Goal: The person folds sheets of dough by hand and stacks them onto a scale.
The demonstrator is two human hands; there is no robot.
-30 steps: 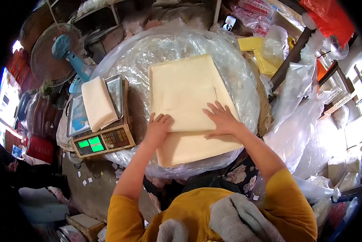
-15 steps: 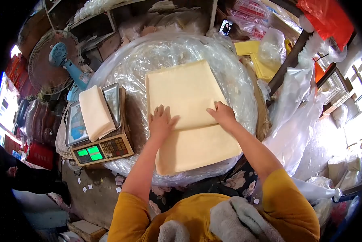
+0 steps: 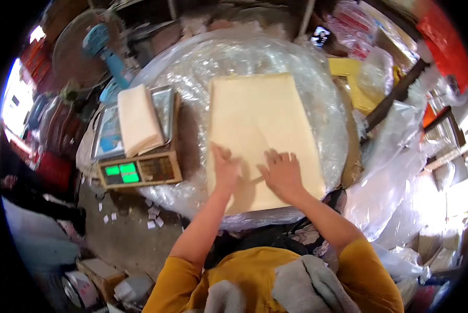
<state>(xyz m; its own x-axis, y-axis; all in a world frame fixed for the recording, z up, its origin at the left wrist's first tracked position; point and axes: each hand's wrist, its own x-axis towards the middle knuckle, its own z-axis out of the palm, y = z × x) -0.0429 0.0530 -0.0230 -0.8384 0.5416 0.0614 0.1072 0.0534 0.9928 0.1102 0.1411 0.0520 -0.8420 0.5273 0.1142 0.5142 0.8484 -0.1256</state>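
A stack of cream, thin sheets point(image 3: 257, 112), like paper or cloth, lies flat on a plastic-wrapped round surface point(image 3: 187, 68). My left hand point(image 3: 226, 169) is over the stack's left side, near its edge. Its fingers look bent but are smeared by motion, so any grip cannot be made out. Beside it, my right hand point(image 3: 283, 176) rests palm down on the lower middle of the top sheet, fingers spread and holding nothing.
To the left, a folded cream bundle point(image 3: 139, 119) sits on a digital scale point(image 3: 140, 172) with lit green displays. Behind it stands a blue fan point(image 3: 114, 65). Yellow material point(image 3: 367, 94) and clear plastic sheeting point(image 3: 388, 161) are at the right. Paper scraps point(image 3: 154, 215) litter the floor.
The top sheet's lower edge, which lay across the stack's middle, no longer shows there. My left hand's fingers have bent, and my right hand has flattened and turned more forward. The view has shifted.
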